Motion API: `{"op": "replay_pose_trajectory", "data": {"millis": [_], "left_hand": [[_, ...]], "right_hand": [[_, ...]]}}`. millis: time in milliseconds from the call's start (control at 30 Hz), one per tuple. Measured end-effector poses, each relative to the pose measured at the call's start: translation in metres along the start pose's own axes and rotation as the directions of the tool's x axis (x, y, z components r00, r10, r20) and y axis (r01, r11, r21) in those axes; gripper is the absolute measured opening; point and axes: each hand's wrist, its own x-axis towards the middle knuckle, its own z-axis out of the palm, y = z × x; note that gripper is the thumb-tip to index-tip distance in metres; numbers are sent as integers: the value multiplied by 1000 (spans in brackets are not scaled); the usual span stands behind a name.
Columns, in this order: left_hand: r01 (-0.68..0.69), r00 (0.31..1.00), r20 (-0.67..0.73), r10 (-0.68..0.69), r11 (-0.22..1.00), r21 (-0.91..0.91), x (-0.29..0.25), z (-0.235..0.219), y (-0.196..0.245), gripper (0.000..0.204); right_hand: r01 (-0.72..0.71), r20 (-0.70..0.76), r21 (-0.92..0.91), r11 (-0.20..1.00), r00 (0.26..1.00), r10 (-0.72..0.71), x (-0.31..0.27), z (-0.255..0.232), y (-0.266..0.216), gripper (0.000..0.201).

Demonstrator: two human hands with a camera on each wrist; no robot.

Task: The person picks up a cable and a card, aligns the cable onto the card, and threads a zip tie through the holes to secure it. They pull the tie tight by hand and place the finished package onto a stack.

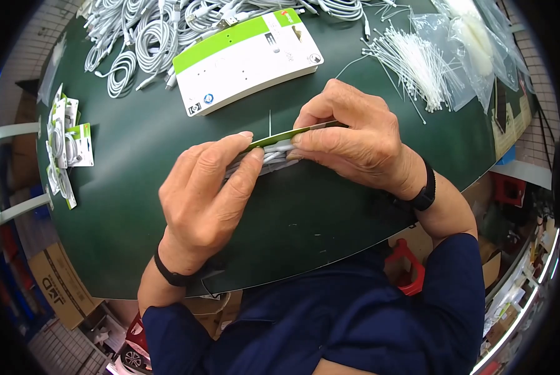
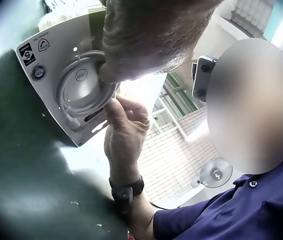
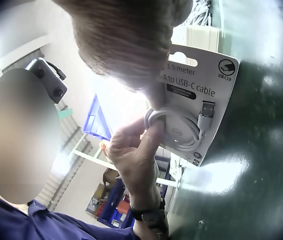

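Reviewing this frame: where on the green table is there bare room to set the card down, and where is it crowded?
Bare green table lies between the finished packs at the left edge and the left hand, and along the near edge below both hands. The far side is crowded: cable pile, card stack, cable ties and plastic bags.

Stack of backing cards [image 1: 248,59], loose white cables [image 1: 148,37], cable ties [image 1: 417,62].

Bright, even overhead light; the head view bends and darkens at its fisheye rim. Both wrist views blur up close, with window glare and sheen on the green surface [image 3: 261,165].
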Motion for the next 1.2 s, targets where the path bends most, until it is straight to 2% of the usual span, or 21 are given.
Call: {"op": "replay_pose_trajectory", "data": {"millis": [100,200,567,633,733,767,867,900,933,967,1000,1067,1100,1200], "left_hand": [[48,998,28,-49,998,33,1,-5,3,28],[113,994,13,-113,993,-31,-2,-3,4,27],[136,990,46,-132,987,-85,0,-9,3,28],[112,994,21,-110,987,-114,6,-8,2,28],[164,985,61,-158,981,-102,6,-9,5,26],[147,989,37,-143,981,-124,7,-9,6,26],[175,984,63,-168,977,-124,8,-8,8,25],[170,985,49,-164,977,-132,11,-7,9,25],[174,985,50,-168,973,-154,14,-7,9,25],[179,984,55,-171,968,-174,15,-7,10,24],[182,983,62,-173,964,-193,17,-8,10,24],[154,988,59,-145,967,-202,22,-4,12,24],[134,990,66,-123,968,-211,25,-1,14,24],[103,993,85,-86,968,-227,27,7,17,24]], "right_hand": [[5,-1,-3,1000,1000,-5,0,1,1,29],[8,-15,0,1000,1000,-8,1,2,-1,29],[8,-20,-8,1000,1000,-8,3,5,-1,27],[18,-12,-56,998,1000,-18,4,2,1,27],[-2,-6,14,1000,1000,2,5,1,1,26],[-1,5,-20,1000,1000,2,8,-7,1,26],[-87,27,100,991,996,85,18,-30,4,24],[-85,35,85,993,996,82,19,-42,9,24],[-272,29,47,961,962,271,19,-58,17,24],[-451,13,14,892,892,451,19,-72,26,24],[-449,13,7,893,893,449,14,-82,38,24],[-353,88,-288,890,916,392,1,-90,67,20],[-354,87,-288,890,916,393,-4,-90,75,20],[-228,230,-470,853,901,368,-13,-80,86,13]]}}
